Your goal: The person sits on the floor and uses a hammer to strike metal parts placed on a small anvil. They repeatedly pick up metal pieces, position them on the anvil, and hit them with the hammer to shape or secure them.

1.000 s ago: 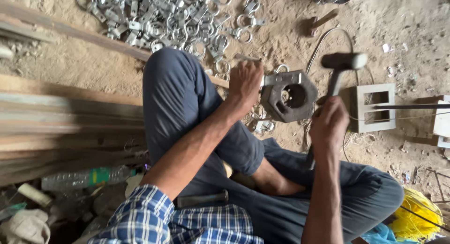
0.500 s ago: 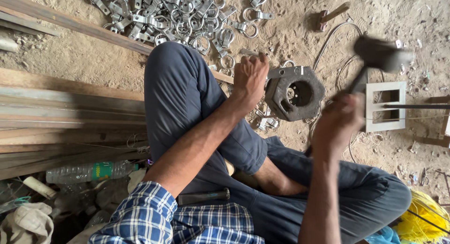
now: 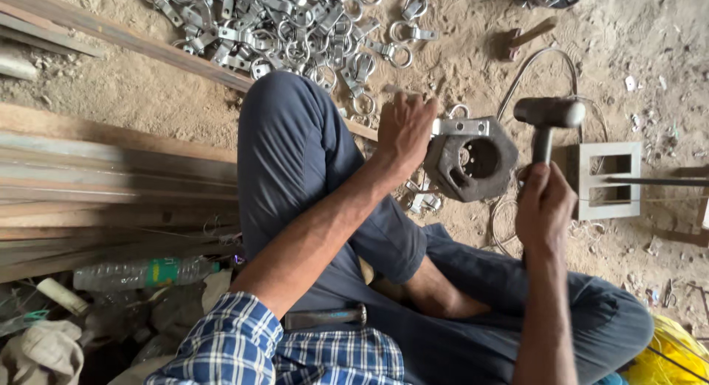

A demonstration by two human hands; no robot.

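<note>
I sit on sandy ground with my legs folded. My left hand (image 3: 405, 130) pinches a flat metal strap piece (image 3: 459, 126) and holds it on top of a heavy dark hexagonal metal block (image 3: 473, 162) with a round hole. My right hand (image 3: 545, 208) grips the handle of a hammer (image 3: 548, 115), whose dark head hangs just to the right of the block, a little above its level.
A heap of several shiny metal ring clamps (image 3: 281, 30) lies beyond my knee. Long wooden planks (image 3: 103, 171) run along the left. A white square metal frame (image 3: 609, 179) sits right of the hammer. A plastic bottle (image 3: 144, 273) lies at lower left, a yellow bundle (image 3: 668, 355) at lower right.
The hammer rose up and to the right half a second ago, then came back down toward the block. My left hand stayed on the strap piece.
</note>
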